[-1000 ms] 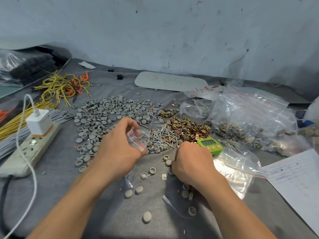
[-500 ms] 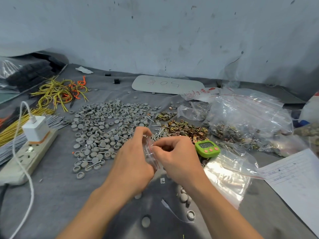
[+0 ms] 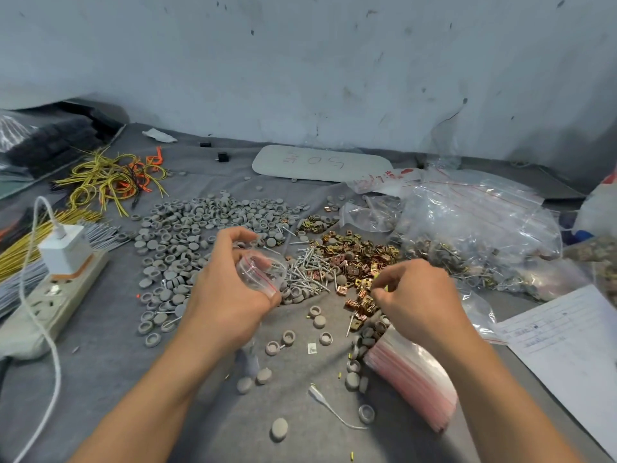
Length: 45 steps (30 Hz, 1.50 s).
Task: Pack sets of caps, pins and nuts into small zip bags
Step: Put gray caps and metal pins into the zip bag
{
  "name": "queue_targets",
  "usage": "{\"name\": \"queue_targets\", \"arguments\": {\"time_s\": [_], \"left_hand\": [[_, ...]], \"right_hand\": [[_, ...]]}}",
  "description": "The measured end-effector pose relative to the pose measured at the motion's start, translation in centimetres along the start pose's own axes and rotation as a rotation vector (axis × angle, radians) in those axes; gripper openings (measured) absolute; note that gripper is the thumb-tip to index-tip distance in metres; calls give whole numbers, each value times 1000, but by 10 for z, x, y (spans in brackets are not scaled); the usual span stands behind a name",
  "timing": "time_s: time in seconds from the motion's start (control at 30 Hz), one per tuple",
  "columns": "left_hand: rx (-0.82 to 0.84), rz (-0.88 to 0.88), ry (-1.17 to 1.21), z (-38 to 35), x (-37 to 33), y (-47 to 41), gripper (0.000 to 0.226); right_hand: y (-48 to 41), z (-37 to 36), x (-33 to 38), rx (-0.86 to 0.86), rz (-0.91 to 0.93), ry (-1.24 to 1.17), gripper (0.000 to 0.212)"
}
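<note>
Hands have parted. Half a second back both met at the small clear zip bag with the red seal strip [image 3: 263, 270]. Now only the left hand [image 3: 230, 295] grips it, just left of centre frame, fingers curled round the rim so the mouth stays rounded open.

The right hand [image 3: 417, 295] has gone out to the right of centre and sits low over the heap of brass-coloured square metal nuts [image 3: 362, 262]. Its fingers are bent down and the thumb is close to them. Whether a nut is already pinched cannot be told.

The heap of thin silver metal pins [image 3: 307, 274] lies between the two hands. The spread of round grey plastic caps [image 3: 187, 235] fills the middle left.

The shift suggests one drop into the bag is done and nuts come next for this set, though the bag's contents are too blurred to confirm. A stack of flat empty zip bags with pink strips [image 3: 414, 385] waits at the lower right.
</note>
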<state>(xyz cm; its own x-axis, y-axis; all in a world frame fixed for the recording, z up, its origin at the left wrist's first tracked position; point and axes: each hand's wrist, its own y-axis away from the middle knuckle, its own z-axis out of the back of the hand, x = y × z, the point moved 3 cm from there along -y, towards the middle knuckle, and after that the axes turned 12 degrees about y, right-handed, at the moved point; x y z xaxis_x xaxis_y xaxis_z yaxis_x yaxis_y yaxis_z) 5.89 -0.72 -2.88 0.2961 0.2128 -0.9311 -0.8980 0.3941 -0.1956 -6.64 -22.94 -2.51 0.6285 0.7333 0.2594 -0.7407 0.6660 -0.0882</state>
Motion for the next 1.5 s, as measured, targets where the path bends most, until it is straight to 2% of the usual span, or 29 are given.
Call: {"name": "queue_targets", "arguments": {"time_s": [0.13, 0.3, 0.43, 0.53, 0.6, 0.7, 0.8, 0.87, 0.97, 1.03, 1.1, 1.17, 1.23, 1.27, 1.37, 1.5], "left_hand": [[-13, -8, 14, 2, 1, -2, 80], [-15, -5, 9, -1, 1, -3, 80], [-2, -14, -2, -4, 2, -3, 80], [-1, -12, -10, -4, 1, -3, 78], [3, -20, -36, -5, 0, -2, 78], [17, -43, -113, -10, -1, 2, 80], [35, -77, -153, -17, -1, 5, 79], [73, -93, -174, -22, 0, 6, 84], [135, -128, -227, -28, 0, 7, 90], [158, -156, -220, -31, -1, 10, 81], [157, -167, -199, -33, -2, 11, 72], [138, -144, -156, -31, -1, 10, 75], [96, -122, -97, -26, 2, 7, 76], [70, -110, -67, -23, 2, 5, 77], [-12, -83, 18, -12, 2, 0, 78], [-90, -79, 89, -1, -1, -7, 79]], "right_hand": [[8, -15, 8, 83, 89, 142, 10], [15, -26, 30, 121, 142, 308, 32], [12, -29, 43, 124, 153, 329, 14], [14, -29, 48, 119, 143, 319, 19], [15, -26, 48, 74, 126, 243, 20], [13, -15, 46, -29, 115, -90, 14], [19, -3, 49, -164, 240, -340, 19], [26, 1, 55, -253, 369, -331, 16], [33, 1, 69, -389, 537, -182, 16], [34, -3, 79, -434, 636, -134, 17], [36, -8, 84, -427, 672, -200, 14], [30, -9, 78, -408, 552, -388, 15], [15, -8, 63, -396, 321, -527, 16], [5, -8, 54, -379, 209, -523, 15], [-16, -16, 41, -275, 32, -299, 16], [-19, -40, 59, -103, 78, 85, 10]]}}
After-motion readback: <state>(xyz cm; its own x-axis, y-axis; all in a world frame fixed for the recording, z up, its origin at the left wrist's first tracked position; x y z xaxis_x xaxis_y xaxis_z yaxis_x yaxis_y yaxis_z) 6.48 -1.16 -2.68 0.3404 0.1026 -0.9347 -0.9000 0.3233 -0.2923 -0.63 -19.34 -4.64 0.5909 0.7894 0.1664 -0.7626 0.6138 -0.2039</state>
